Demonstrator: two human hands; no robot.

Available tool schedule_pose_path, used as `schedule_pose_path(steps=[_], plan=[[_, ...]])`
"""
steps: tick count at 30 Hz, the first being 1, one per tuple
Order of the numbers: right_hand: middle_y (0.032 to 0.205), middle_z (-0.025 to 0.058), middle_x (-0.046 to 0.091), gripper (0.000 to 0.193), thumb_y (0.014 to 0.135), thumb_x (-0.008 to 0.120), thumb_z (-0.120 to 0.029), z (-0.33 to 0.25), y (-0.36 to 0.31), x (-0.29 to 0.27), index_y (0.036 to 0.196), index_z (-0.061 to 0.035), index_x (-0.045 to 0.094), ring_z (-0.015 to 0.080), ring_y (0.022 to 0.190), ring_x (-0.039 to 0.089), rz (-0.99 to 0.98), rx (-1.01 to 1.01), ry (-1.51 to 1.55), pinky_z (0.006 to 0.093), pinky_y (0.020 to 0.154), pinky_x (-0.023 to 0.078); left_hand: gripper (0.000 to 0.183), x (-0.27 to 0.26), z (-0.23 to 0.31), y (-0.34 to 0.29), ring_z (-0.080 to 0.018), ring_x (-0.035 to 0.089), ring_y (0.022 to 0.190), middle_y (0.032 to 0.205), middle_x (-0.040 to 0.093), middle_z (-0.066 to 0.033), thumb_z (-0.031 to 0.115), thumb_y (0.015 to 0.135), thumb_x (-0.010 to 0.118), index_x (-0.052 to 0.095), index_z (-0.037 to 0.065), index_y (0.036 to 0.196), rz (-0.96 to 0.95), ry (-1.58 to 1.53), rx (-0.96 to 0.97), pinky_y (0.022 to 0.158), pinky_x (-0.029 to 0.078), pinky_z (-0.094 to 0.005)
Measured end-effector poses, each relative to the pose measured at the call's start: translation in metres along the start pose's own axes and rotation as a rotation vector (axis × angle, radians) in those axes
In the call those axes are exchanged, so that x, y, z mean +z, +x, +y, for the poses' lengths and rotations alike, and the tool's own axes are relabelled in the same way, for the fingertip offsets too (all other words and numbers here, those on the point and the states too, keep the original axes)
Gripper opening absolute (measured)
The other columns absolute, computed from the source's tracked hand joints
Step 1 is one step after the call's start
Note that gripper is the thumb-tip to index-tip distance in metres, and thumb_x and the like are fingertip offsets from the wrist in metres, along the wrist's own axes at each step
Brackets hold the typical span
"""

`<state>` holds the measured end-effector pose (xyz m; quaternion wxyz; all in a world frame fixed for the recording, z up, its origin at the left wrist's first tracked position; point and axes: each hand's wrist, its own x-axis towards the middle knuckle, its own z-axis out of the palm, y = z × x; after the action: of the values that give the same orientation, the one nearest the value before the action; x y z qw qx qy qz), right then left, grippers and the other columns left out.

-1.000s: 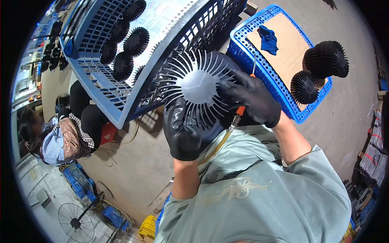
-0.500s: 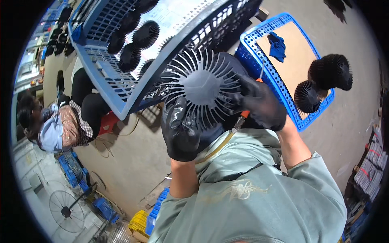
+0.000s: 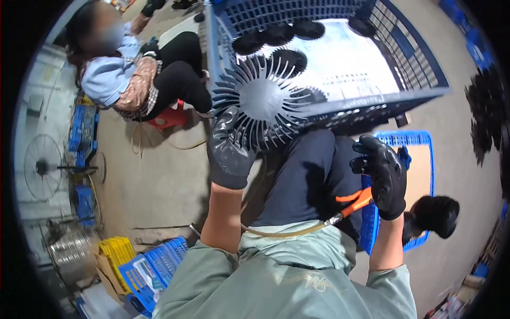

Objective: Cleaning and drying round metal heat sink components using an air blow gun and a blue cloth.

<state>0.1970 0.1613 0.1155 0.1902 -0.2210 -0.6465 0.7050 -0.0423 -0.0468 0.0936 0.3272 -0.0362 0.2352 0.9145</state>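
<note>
While the gloved left hand (image 3: 229, 154) grips a grey round finned metal disc (image 3: 264, 101) at frame centre, the gloved right hand (image 3: 383, 178) holds an orange-handled hose tool (image 3: 353, 203).

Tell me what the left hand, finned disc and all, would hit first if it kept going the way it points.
Probably the big blue crate: the left hand points up the picture, and its finned disc already overlaps the crate's near wall. Depth is unclear, so contact cannot be judged.
</note>
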Motion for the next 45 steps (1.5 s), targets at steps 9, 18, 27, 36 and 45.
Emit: schedule_pose_path(steps=[9,18,27,36,45], plan=[[0.126,0.0210,0.058,0.024,0.088,0.063,-0.019,-0.026,0.072,0.094,0.100,0.0010,0.065,0.0303,0.088,0.068,-0.453,-0.586,-0.663,0.0359,0.075,0.054,0.026,-0.037,0.054,0.021,-0.0288,0.058,0.111,0.117,0.063,-0.0175,0.015,0.097,0.044,0.060,-0.002,0.109,-0.195,-0.146,0.129,0.102,0.043,-0.0447],[0.134,0.0240,0.051,0.030,0.081,0.071,-0.029,-0.010,0.107,0.190,0.087,-0.0010,0.061,0.0390,0.084,0.067,-0.529,-0.633,-0.727,0.0424,0.068,0.055,0.028,-0.061,0.071,0.028,-0.0277,0.059,0.108,0.116,0.063,-0.0175,0.019,0.097,0.044,0.060,-0.001,0.110,-0.163,-0.098,0.289,0.101,0.044,-0.0435],[0.139,0.0277,0.043,0.033,0.081,0.070,-0.030,0.000,0.130,0.213,0.094,-0.0009,0.061,0.0409,0.091,0.065,-0.554,-0.538,-0.823,0.0447,0.072,0.055,0.025,-0.057,0.073,0.050,-0.0278,0.062,0.102,0.111,0.066,-0.0125,0.017,0.090,0.055,0.063,0.005,0.111,0.140,-0.168,0.307,0.088,0.051,-0.0436],[0.134,0.0315,0.045,0.034,0.082,0.068,-0.029,0.009,0.164,0.220,0.102,-0.0024,0.062,0.0457,0.102,0.059,-0.500,-0.643,-0.871,0.0473,0.083,0.052,0.025,-0.043,0.067,0.077,-0.0258,0.062,0.101,0.110,0.064,-0.0127,0.017,0.089,0.057,0.061,0.004,0.110,0.280,0.009,0.384,0.088,0.052,-0.0407],[0.133,0.0356,0.043,0.038,0.088,0.060,-0.037,0.018,0.192,0.229,0.096,0.0000,0.057,0.0448,0.077,0.063,-0.466,-0.668,-0.865,0.0482,0.066,0.053,0.040,-0.048,0.069,0.109,-0.0282,0.062,0.108,0.119,0.063,-0.0167,0.025,0.097,0.041,0.056,-0.003,0.122,0.310,0.006,0.358,0.099,0.047,-0.0417]])
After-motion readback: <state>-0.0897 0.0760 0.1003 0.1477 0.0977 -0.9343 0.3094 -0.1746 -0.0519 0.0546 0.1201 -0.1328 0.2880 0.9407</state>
